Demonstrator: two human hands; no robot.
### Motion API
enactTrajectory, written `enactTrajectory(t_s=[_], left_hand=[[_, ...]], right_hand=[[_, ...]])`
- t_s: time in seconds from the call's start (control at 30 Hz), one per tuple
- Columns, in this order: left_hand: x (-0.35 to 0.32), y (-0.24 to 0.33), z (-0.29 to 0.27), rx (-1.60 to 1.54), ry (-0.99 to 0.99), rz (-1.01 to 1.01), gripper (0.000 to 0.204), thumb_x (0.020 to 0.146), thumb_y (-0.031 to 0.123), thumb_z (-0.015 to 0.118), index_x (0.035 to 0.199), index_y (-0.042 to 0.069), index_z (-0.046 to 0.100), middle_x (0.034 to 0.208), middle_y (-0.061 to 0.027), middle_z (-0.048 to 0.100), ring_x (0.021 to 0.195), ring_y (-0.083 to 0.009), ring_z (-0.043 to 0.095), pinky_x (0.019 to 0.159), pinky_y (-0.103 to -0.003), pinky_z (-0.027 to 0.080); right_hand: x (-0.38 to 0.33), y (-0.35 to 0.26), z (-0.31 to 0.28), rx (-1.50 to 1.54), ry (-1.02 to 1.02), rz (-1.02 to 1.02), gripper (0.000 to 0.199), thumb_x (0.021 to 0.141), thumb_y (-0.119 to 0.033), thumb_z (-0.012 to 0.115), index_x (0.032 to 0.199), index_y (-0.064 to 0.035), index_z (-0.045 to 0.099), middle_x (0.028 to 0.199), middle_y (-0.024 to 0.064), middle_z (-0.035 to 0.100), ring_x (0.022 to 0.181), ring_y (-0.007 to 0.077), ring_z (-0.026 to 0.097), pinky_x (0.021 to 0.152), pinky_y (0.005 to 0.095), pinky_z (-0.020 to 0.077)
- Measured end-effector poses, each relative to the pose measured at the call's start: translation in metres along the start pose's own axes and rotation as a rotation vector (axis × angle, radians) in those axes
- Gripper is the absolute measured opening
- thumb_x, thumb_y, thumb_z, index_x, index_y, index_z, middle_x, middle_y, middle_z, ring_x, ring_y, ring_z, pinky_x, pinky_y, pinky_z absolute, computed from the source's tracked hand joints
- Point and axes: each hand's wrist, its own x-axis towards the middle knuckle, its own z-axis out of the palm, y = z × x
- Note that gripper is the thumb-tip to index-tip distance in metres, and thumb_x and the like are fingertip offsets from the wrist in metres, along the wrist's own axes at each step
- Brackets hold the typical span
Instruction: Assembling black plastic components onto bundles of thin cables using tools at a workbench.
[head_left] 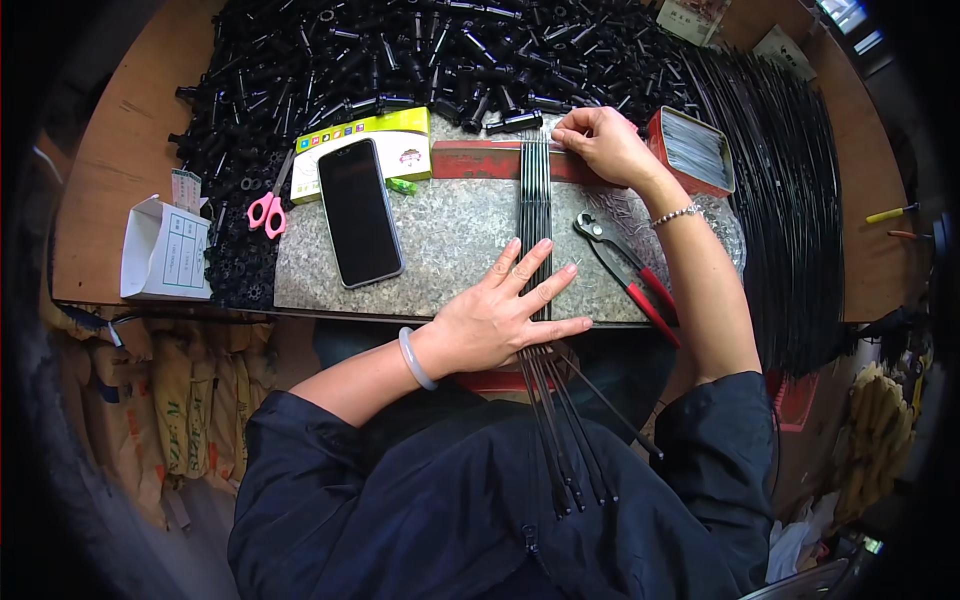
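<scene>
Left hand [505,312] pressed flat on black rods [536,200]; right hand [600,140], at 12 o'clock, pinching their far ends.

Dark navy sleeves pushed up, pale jade bangle [415,358] on left wrist, beaded silver bracelet [676,213] on right.

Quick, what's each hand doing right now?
Left hand: open, flat on the black rods.
Right hand: fingers curled, pinching the rods' far ends.
</scene>
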Motion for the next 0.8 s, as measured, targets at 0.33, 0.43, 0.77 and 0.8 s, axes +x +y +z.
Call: enactTrajectory(t_s=[0.33,0.43,0.77,0.8], left_hand=[[-0.001,0.000,0.000,-0.004,0.003,0.000,0.062,0.077,0.021,0.056,0.135,0.040,0.041,0.142,-0.0122,0.035,0.131,-0.0444,0.031,0.102,-0.058,0.031],[0.000,0.000,0.000,-0.003,0.005,0.003,0.062,0.077,0.022,0.056,0.135,0.040,0.041,0.142,-0.0122,0.036,0.130,-0.0443,0.031,0.102,-0.058,0.032],[-0.001,-0.001,0.001,0.010,0.007,0.006,0.063,0.077,0.023,0.056,0.135,0.040,0.040,0.142,-0.0126,0.037,0.130,-0.0438,0.032,0.102,-0.058,0.031],[-0.001,-0.001,0.001,-0.004,0.002,0.004,0.063,0.077,0.023,0.056,0.135,0.040,0.040,0.142,-0.0124,0.037,0.130,-0.0432,0.032,0.103,-0.058,0.030]], right_hand=[[0.003,-0.009,-0.001,0.049,-0.042,0.087,0.020,0.086,-0.020,0.065,0.086,0.0001,0.066,0.066,-0.0006,0.059,0.063,0.0053,0.049,0.061,0.0247,0.0431],[0.005,0.002,-0.001,0.063,-0.064,0.051,0.020,0.085,-0.019,0.065,0.084,0.0006,0.066,0.067,0.0012,0.060,0.064,0.0069,0.050,0.062,0.0257,0.0440],[0.007,-0.003,-0.004,0.132,-0.119,0.076,0.019,0.086,-0.019,0.065,0.089,-0.0008,0.067,0.069,-0.0027,0.059,0.065,0.0047,0.048,0.062,0.0235,0.0427],[0.006,-0.003,-0.004,0.132,-0.119,0.077,0.019,0.086,-0.019,0.065,0.089,-0.0008,0.067,0.069,-0.0027,0.059,0.065,0.0047,0.048,0.062,0.0235,0.0427]])
